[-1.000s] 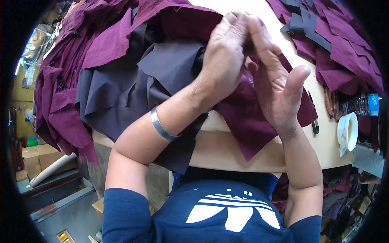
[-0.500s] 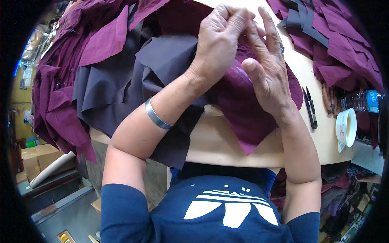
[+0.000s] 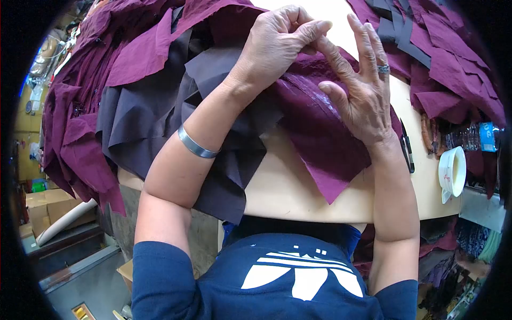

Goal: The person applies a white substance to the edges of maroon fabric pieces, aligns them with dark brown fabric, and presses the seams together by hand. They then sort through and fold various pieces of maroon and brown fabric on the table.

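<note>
My left hand (image 3: 277, 48) is raised over the cloth, its fingers curled and thumb pressed against them; anything in the pinch is too small to make out. Beside it my right hand (image 3: 365, 96), with a ring, has its fingers spread, and its index fingertip meets the left fingers. Below both lies a maroon cloth piece (image 3: 320, 154) with a shiny whitish streak, its pointed corner toward me. Dark grey cloth (image 3: 141, 117) spreads under and left of my left forearm.
Maroon cloth (image 3: 80, 117) is heaped at the left, and more (image 3: 453, 69) at the upper right. Black snips (image 3: 408, 149) lie on the pale table (image 3: 288, 186) beside my right forearm. A white cup (image 3: 452, 173) and a plastic bottle (image 3: 474, 137) are at the right.
My left hand has shifted slightly left and down. My right hand has moved a little right and down, its fingers spread. The maroon piece between them shows more.
</note>
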`<state>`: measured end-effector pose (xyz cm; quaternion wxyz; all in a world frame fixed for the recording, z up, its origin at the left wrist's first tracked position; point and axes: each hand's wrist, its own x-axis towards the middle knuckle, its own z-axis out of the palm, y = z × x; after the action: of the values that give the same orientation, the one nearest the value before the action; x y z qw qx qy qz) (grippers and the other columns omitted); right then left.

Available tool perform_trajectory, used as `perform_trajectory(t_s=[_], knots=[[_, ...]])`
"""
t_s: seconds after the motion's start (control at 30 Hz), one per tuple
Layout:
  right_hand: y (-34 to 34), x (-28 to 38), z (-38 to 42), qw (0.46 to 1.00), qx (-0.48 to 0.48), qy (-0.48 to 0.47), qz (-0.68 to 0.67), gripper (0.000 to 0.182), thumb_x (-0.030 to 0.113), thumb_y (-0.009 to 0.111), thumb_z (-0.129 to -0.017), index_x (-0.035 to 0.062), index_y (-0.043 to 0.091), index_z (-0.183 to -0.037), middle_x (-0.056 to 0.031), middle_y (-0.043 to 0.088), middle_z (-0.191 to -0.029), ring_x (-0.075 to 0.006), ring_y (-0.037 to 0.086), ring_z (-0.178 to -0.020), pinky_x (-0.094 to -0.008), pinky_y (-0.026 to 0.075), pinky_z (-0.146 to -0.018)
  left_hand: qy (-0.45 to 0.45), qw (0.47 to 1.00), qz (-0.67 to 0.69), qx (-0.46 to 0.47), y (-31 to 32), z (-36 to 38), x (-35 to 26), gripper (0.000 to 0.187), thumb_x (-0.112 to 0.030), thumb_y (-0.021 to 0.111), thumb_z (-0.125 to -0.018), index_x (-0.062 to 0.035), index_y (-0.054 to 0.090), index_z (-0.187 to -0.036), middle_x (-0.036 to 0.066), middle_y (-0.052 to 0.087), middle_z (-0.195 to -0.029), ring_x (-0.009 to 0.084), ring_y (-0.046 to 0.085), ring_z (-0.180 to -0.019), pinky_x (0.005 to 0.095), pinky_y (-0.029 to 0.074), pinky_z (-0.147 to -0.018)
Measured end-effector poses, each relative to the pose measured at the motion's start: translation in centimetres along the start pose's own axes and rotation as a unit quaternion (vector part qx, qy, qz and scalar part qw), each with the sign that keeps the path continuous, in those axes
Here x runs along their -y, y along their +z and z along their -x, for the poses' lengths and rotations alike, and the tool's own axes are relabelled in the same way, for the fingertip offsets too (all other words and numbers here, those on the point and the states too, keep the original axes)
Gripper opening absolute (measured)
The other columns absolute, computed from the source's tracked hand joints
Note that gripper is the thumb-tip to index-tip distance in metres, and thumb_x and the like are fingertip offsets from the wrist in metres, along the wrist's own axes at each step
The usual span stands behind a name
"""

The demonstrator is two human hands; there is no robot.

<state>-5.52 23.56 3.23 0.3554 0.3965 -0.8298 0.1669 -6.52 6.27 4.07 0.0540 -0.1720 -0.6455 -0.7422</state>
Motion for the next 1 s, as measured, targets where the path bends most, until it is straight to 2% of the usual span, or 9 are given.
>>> perform_trajectory(t_s=[0.1, 0.17, 0.27, 0.33, 0.47, 0.6, 0.73, 0.87, 1.0], knots=[[-0.5, -0.4, -0.2, 0.998, -0.014, -0.023, 0.053, 0.051, 0.056, 0.04, -0.086, 0.021, 0.061, -0.116, -0.0123, 0.032, -0.14, -0.0318, 0.031, -0.127, -0.0432, 0.026, -0.105, -0.021, 0.996, -0.086, -0.013, -0.1, 0.0, 0.0, 0.03, -0.028, 0.046, -0.094, -0.0026, 0.058, -0.083, 0.003, 0.063, -0.073, 0.014, 0.061, -0.07, 0.0285, 0.05, -0.066], [-0.3, -1.0, 0.0, 0.999, -0.027, -0.024, 0.04, 0.052, 0.057, 0.041, -0.085, 0.0207, 0.062, -0.115, -0.0122, 0.033, -0.14, -0.0322, 0.031, -0.127, -0.043, 0.026, -0.105, -0.002, 0.994, -0.106, 0.022, -0.1, -0.3, 0.2, 0.021, -0.023, 0.054, -0.09, -0.004, 0.056, -0.081, 0.006, 0.062, -0.076, 0.0109, 0.061, -0.065, 0.0242, 0.052, -0.064], [-0.3, -0.7, -0.2, 0.999, -0.024, -0.02, -0.018, 0.053, 0.058, 0.041, -0.084, 0.0205, 0.061, -0.116, -0.0149, 0.033, -0.139, -0.0325, 0.03, -0.129, -0.0432, 0.024, -0.106, -0.093, 0.978, 0.176, 0.058, 0.0, -0.2, 1.1, 0.022, -0.023, 0.053, -0.092, -0.0045, 0.055, -0.08, 0.002, 0.057, -0.07, 0.0074, 0.054, -0.062, 0.0212, 0.048, -0.061], [0.2, -0.7, -0.1, 0.998, -0.026, -0.022, -0.059, 0.055, 0.059, 0.04, -0.084, 0.0203, 0.059, -0.119, -0.0172, 0.032, -0.139, -0.0329, 0.029, -0.13, -0.0436, 0.023, -0.106, -0.074, 0.967, 0.224, 0.093, 0.0, -0.3, 1.4, 0.023, -0.025, 0.052, -0.092, -0.0047, 0.055, -0.08, 0.0, 0.053, -0.068, 0.0064, 0.05, -0.061, 0.0197, 0.044, -0.059], [0.6, 0.5, 0.2, 0.97, -0.012, 0.059, -0.234, 0.059, 0.06, 0.039, -0.086, 0.0189, 0.052, -0.126, -0.0161, 0.031, -0.14, -0.0324, 0.028, -0.13, -0.0427, 0.022, -0.106, -0.051, 0.969, 0.218, 0.106, 0.1, -0.2, 1.5, 0.025, -0.026, 0.05, -0.093, -0.0053, 0.054, -0.08, -0.002, 0.048, -0.067, 0.0059, 0.043, -0.06, 0.019, 0.041, -0.058], [-0.2, 0.5, -0.3, 0.938, -0.024, 0.137, -0.316, 0.066, 0.062, 0.03, -0.088, 0.013, 0.048, -0.129, -0.0107, 0.034, -0.14, -0.024, 0.029, -0.131, -0.0432, 0.021, -0.107, -0.062, 0.984, 0.088, 0.141, 0.9, 0.4, 0.5, 0.031, -0.03, 0.049, -0.093, -0.0064, 0.053, -0.073, -0.002, 0.044, -0.061, 0.0058, 0.041, -0.057, 0.0209, 0.04, -0.057], [0.6, -0.7, 0.4, 0.867, -0.053, 0.238, -0.434, 0.069, 0.061, 0.025, -0.09, 0.009, 0.045, -0.13, -0.0094, 0.035, -0.14, -0.0235, 0.028, -0.131, -0.0406, 0.019, -0.108, -0.075, 0.978, 0.124, 0.15, 0.7, 0.7, 0.0, 0.032, -0.032, 0.05, -0.093, -0.0085, 0.052, -0.071, -0.003, 0.04, -0.059, 0.0063, 0.04, -0.055, 0.0219, 0.04, -0.054], [0.2, -0.5, 0.2, 0.945, -0.025, 0.161, -0.285, 0.068, 0.061, 0.023, -0.09, 0.0107, 0.048, -0.128, -0.0101, 0.037, -0.139, -0.0248, 0.029, -0.131, -0.0397, 0.02, -0.107, -0.086, 0.966, 0.212, 0.124, 0.2, 0.6, 0.1, 0.025, -0.026, 0.053, -0.092, -0.0034, 0.054, -0.081, -0.001, 0.047, -0.068, 0.0079, 0.046, -0.062, 0.0238, 0.043, -0.061], [0.0, -0.3, 0.0, 0.942, -0.024, 0.163, -0.293, 0.068, 0.06, 0.023, -0.09, 0.0093, 0.052, -0.125, -0.0116, 0.039, -0.137, -0.0255, 0.031, -0.13, -0.0398, 0.02, -0.107, -0.061, 0.979, 0.06, 0.188, 0.9, 0.8, 0.0, 0.013, -0.016, 0.056, -0.089, -0.004, 0.052, -0.091, 0.003, 0.054, -0.08, 0.0093, 0.052, -0.075, 0.0244, 0.044, -0.069]])
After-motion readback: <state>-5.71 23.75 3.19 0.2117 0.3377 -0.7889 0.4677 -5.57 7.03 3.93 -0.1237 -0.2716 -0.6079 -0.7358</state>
